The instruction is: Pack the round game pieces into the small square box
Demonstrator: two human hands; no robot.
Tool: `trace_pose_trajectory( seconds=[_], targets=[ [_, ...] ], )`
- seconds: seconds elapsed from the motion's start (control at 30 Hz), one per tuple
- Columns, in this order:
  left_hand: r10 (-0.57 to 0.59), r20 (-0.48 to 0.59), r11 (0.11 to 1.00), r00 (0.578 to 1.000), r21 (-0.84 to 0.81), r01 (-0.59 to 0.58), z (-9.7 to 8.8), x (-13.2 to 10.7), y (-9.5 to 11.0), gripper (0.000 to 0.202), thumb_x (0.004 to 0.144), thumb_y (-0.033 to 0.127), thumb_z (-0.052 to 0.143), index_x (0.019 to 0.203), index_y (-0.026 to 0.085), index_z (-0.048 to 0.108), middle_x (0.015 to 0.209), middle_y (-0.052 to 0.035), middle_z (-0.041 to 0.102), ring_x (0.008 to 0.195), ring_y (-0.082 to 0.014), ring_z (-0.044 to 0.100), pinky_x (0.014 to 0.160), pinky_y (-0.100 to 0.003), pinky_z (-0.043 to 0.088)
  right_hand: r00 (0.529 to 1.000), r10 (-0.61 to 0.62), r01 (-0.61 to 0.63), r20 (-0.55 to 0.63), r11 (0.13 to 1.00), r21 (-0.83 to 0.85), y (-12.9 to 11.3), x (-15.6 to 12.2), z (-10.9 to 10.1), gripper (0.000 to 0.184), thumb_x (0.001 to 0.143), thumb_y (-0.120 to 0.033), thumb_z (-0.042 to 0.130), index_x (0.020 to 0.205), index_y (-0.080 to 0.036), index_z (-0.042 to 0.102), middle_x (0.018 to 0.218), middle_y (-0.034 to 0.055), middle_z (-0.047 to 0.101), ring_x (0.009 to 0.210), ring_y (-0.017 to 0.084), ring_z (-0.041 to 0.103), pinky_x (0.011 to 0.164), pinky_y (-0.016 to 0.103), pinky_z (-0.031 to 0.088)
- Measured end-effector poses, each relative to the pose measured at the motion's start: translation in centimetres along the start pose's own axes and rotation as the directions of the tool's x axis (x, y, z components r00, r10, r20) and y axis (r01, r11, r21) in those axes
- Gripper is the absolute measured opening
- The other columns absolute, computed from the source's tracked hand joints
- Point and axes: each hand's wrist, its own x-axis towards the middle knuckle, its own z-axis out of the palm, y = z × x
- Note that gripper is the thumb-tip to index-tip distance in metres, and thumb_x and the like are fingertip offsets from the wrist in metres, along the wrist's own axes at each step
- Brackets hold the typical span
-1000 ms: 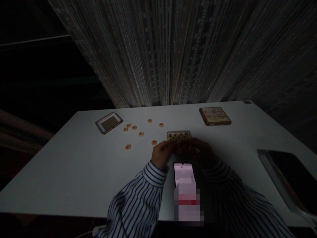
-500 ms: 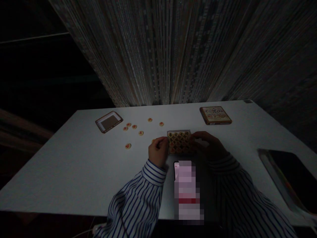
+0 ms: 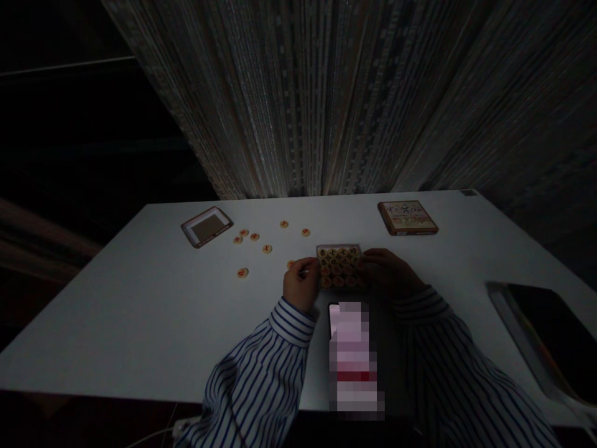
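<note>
A shallow see-through box (image 3: pixel 338 246) lies in front of me, filled with rows of round Chinese chess pieces (image 3: pixel 342 271), black-marked ones at the far side and red-marked ones nearer. At its left edge is my left hand (image 3: pixel 301 285), closed, thumb and fingers pinched against the side. My right hand (image 3: pixel 390 271) grips the right edge, its fingers bent over the corner and partly lost in shadow. One loose red-marked piece (image 3: pixel 291 264) shows just behind my left hand, partly covered by it.
Several loose red-marked pieces (image 3: pixel 267 249) are scattered to the left. An upturned box lid (image 3: pixel 207 226) lies at back left, a printed box (image 3: pixel 407 218) at back right. A lit phone (image 3: pixel 354 354) sits between my forearms; a dark tablet-like slab (image 3: pixel 550 336) is at right.
Both hands stay at the box's edges with hardly any movement. The whole view has shifted very slightly.
</note>
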Motion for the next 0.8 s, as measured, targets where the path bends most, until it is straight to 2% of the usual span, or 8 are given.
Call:
trace_pose_trajectory(
  seconds=[0.27, 0.57, 0.8],
  targets=[
    [0.031, 0.014, 0.998, 0.999, 0.047, -0.032, 0.0, 0.0, -0.2, 0.009, 0.066, 0.019, 0.061, 0.07, 0.016, 0.068, 0.065, -0.0025, 0.065, 0.059, -0.0134, 0.058, 0.059, -0.025, 0.046, 0.999, -0.013, 0.014, 0.038, 1.0, -0.02, 0.7, -0.4, 0.2, 0.022, 0.073, -0.031, 0.059, 0.091, -0.022, 0.066, 0.095, 0.0097, 0.062, 0.087, 0.022, 0.06, 0.074, 0.04, 0.053],
    [0.035, 0.042, 0.993, 0.999, 0.107, -0.039, 0.0, 0.2, -0.9, 0.014, 0.07, 0.02, 0.058, 0.077, 0.013, 0.067, 0.069, -0.0035, 0.066, 0.062, -0.0127, 0.06, 0.058, -0.023, 0.047, 0.997, -0.016, 0.017, 0.071, 1.0, -0.007, 1.0, -0.3, 0.1, 0.023, 0.076, -0.037, 0.056, 0.091, -0.023, 0.066, 0.095, 0.0088, 0.063, 0.088, 0.021, 0.06, 0.075, 0.039, 0.054],
    [0.049, 0.041, 0.991, 0.998, 0.121, -0.053, 0.0, 0.3, -1.1, 0.014, 0.07, 0.021, 0.057, 0.077, 0.013, 0.067, 0.069, -0.0032, 0.066, 0.061, -0.0121, 0.06, 0.056, -0.022, 0.048, 0.996, -0.001, 0.006, 0.095, 0.998, -0.058, 0.7, -0.2, -0.3, 0.022, 0.076, -0.034, 0.055, 0.09, -0.022, 0.066, 0.095, 0.0096, 0.064, 0.087, 0.022, 0.061, 0.075, 0.039, 0.054]
  ],
)
